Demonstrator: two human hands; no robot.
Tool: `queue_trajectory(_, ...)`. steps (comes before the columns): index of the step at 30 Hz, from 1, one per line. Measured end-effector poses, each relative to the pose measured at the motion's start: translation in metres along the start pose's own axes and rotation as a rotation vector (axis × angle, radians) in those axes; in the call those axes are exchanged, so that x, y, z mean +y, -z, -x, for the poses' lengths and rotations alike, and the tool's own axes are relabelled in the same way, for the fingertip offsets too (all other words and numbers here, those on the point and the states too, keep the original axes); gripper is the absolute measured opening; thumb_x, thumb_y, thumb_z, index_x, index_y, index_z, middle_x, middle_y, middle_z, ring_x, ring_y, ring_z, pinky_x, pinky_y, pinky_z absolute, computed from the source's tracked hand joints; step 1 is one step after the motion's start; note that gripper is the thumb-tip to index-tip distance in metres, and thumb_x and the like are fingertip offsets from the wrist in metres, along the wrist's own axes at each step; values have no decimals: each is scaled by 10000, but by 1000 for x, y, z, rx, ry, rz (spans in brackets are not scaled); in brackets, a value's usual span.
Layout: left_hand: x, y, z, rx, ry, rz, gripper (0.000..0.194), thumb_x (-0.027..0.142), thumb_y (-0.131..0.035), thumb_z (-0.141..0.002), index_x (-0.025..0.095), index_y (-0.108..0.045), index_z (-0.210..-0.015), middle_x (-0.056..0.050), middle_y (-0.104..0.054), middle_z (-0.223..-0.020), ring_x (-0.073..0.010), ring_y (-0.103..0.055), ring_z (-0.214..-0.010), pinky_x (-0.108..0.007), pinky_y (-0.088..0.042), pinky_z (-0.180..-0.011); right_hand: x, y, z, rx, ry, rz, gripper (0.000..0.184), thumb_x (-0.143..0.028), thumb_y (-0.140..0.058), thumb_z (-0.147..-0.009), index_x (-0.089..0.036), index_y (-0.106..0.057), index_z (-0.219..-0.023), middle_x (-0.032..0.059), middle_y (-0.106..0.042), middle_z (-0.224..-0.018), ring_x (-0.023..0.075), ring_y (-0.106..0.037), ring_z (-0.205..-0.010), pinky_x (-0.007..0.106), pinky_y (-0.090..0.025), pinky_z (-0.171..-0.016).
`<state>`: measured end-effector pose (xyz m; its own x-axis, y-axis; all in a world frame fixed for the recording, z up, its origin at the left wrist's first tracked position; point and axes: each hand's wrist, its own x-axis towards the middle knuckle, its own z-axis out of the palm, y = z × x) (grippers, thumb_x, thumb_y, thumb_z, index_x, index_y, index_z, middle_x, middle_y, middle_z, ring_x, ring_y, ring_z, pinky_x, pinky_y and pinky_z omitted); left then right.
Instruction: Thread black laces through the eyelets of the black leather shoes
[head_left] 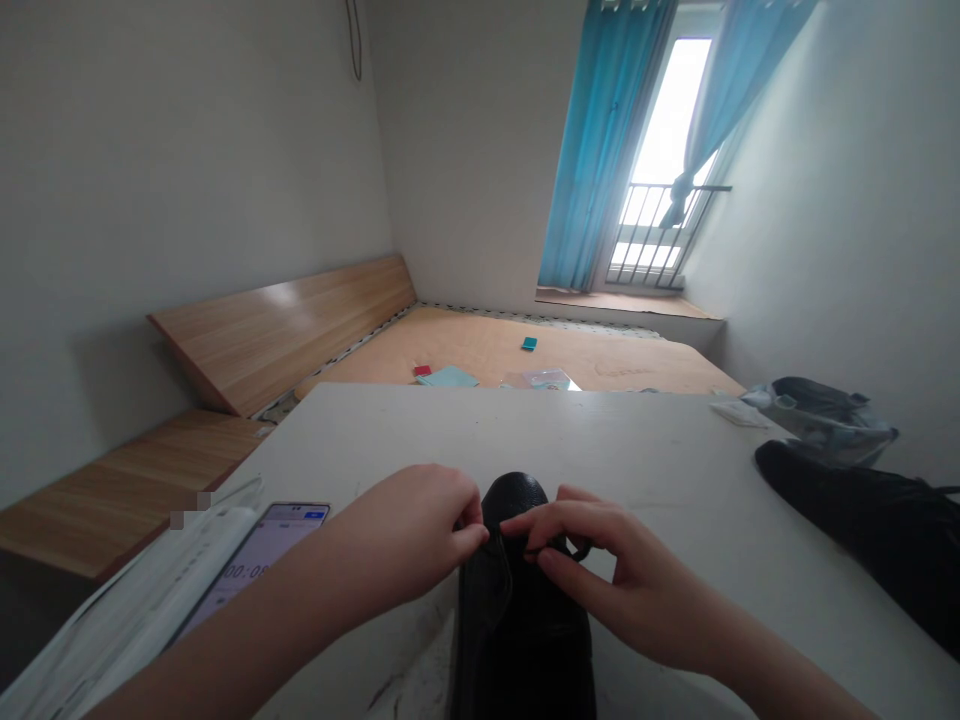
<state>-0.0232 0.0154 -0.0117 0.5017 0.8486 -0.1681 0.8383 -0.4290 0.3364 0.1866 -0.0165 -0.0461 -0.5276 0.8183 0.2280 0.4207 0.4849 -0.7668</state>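
A black leather shoe, likely light, firm and best steadied by its sides, is seen on the white desk; a thin, pliant-looking black lace is pinched by the right hand, something unclear by the left hand.

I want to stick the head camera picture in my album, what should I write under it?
Two hands at a black shoe on a white table, a phone beside them.

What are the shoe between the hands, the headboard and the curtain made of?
Shoe: leather or imitation, low gloss; toe catches light.
Headboard: wood or wood-look laminate, satin; streaky grain, soft glare.
Curtain: fabric, slight sheen; hangs in folds.
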Motion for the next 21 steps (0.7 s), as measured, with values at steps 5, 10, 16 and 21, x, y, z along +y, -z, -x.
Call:
queue_trajectory(5,4,-6,-1,-22,-5,11,212,283,-547,-818,203,-677,-671,-25,-705,-667,-186,-616,-621,-273,-286,-510,-2,-5,-4,58,-128,161,136,-125,-547,-826,-201,-653,-790,23,-628,-889,155,-588,-799,283,-439,-705)
queue_trajectory(10,7,-11,-1,-7,-6,4,193,252,-554,-814,203,-658,-658,-36,-702,-678,-211,-624,-663,-278,-286,-535,-16,-8,-14,-75,-236,345,158,-142,-583,-777,-216,-719,-804,20,-680,-861,175,-609,-808,279,-410,-696)
queue_trajectory(16,7,-9,-1,-2,-14,31,150,224,-556,-805,213,-607,-664,-13,-684,-665,-212,-619,-668,-273,-302,-540,-27,-14,-29,-217,-300,599,149,-193,-567,-779,-189,-711,-738,68,-726,-845,209,-627,-770,297,-353,-637)
queue_trajectory(21,4,-12,-1,10,-63,73,149,228,-469,-864,231,-602,-799,-3,-681,-740,-203,-613,-692,-279,-349,-565,-20,-10,-30,-178,-295,493,93,-197,-577,-746,-185,-650,-689,23,-666,-711,145,-530,-629,273,-290,-560)
